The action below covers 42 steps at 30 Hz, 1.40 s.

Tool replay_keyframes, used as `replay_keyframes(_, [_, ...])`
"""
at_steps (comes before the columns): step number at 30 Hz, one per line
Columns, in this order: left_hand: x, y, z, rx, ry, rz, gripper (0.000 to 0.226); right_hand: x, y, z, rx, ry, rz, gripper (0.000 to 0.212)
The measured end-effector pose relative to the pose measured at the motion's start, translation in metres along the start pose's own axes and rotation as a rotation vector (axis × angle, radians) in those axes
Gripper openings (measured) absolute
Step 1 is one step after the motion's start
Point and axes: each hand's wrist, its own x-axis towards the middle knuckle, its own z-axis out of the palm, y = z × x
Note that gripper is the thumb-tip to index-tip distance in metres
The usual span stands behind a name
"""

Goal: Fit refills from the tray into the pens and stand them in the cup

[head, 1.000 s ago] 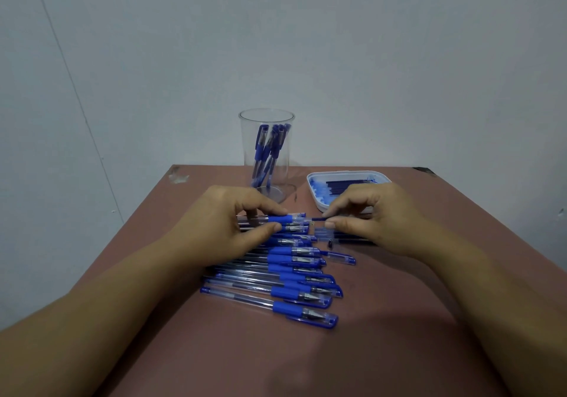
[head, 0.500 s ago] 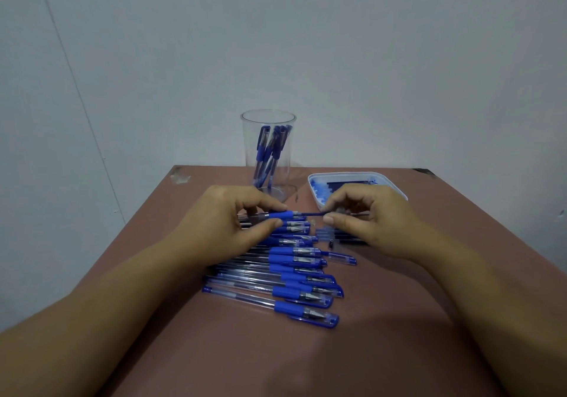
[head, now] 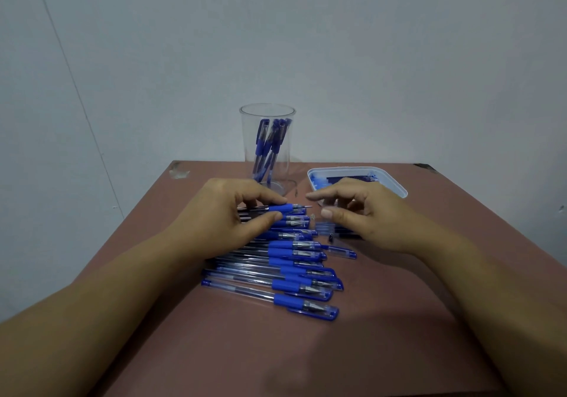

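My left hand [head: 228, 215] pinches a clear pen with a blue grip [head: 287, 208], held level just above a row of several capped blue pens [head: 288, 269] lying on the table. A thin refill tip sticks out of the pen's right end. My right hand [head: 365, 215] hovers just right of that tip, with thumb and forefinger apart and nothing between them. The white refill tray [head: 395, 186] stands behind my right hand, with dark refills inside. At the back stands the clear cup [head: 267, 126], which holds several blue pens.
A loose clear cap [head: 342, 251] and a small dark tip piece [head: 331, 238] lie beside the pen row, near clear parts under my right hand. The brown table [head: 276, 350] ends at a grey wall behind the cup. The table's far corners are chipped.
My right hand pushed the refill leftward into the pen that my left hand holds, then let go of it. Only the refill's tip shows now.
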Motion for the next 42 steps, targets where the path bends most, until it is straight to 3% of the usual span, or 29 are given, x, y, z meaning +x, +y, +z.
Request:
replay_keyframes(7, [0.000,-0.002,0.000,0.010,0.002,-0.012,0.024,-0.007,0.004,-0.010,-0.193,-0.210,0.112,0.023])
replay_keyframes(11, [0.001,-0.002,0.000,0.017,-0.001,-0.010,0.024,-0.004,0.000,-0.007,-0.251,-0.241,0.133,0.020])
replay_keyframes(17, [0.001,-0.003,-0.001,0.028,0.013,-0.002,0.022,-0.005,0.002,-0.008,-0.078,-0.035,0.122,0.012])
replay_keyframes(25, [0.002,-0.004,-0.002,0.030,0.017,0.010,0.023,-0.003,-0.007,0.002,0.110,0.207,-0.007,0.023])
replay_keyframes(42, [0.002,-0.001,-0.001,0.003,0.028,0.050,0.022,0.001,-0.017,0.021,0.190,0.168,-0.065,0.021])
